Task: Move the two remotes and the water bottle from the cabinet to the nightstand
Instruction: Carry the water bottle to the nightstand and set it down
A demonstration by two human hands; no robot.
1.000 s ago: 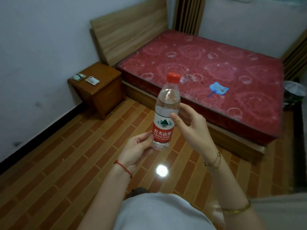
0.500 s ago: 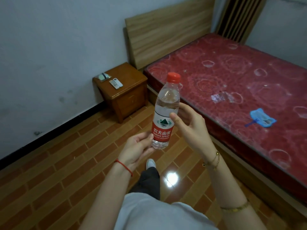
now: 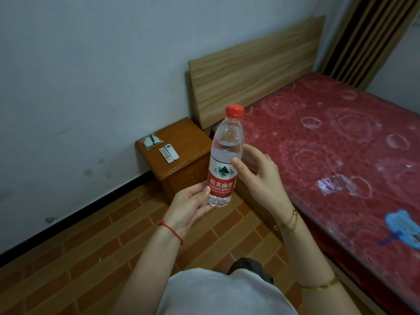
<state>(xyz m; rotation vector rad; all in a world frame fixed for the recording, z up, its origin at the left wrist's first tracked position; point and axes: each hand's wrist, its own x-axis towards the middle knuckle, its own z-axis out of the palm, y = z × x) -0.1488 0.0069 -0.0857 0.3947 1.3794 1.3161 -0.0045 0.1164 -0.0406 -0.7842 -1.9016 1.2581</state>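
I hold a clear water bottle (image 3: 223, 155) with a red cap and red label upright in front of me. My left hand (image 3: 188, 206) cups its base from below. My right hand (image 3: 258, 176) grips its side at the label, thumb on the front. Behind the bottle, against the wall, stands the brown wooden nightstand (image 3: 181, 160). Two white remotes (image 3: 169, 153) lie side by side on its top, with a small plastic-wrapped item (image 3: 151, 140) beside them near the wall.
A bed with a red patterned mattress (image 3: 336, 155) and wooden headboard (image 3: 252, 69) fills the right side, a blue fan-shaped object (image 3: 402, 231) lying on it. Brick-pattern floor (image 3: 91, 258) stretches between me and the nightstand. A grey wall runs along the left.
The view has swung left and closed in: the nightstand appears larger and nearer the centre, now just behind the bottle. Both hands keep the same hold on the bottle.
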